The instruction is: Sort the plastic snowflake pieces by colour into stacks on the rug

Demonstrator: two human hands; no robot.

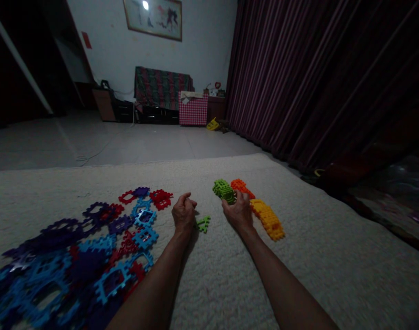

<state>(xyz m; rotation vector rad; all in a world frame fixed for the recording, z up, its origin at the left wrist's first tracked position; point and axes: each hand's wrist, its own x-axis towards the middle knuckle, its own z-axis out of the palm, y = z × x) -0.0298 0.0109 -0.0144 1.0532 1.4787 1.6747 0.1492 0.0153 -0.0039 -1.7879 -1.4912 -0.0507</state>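
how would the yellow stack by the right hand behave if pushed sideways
The yellow stack would probably fan apart, since it looks like separate pieces leaning in a row. Its toothed edges may catch on the textured cloth.

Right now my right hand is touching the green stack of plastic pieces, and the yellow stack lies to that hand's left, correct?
Wrong side: the head view shows the yellow stack to the right of your right hand, which does touch the green stack.

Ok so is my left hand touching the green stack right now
Apart. The head view shows a strip of bare pale mat between the curled fingers of the left hand and the near side of the green stack.
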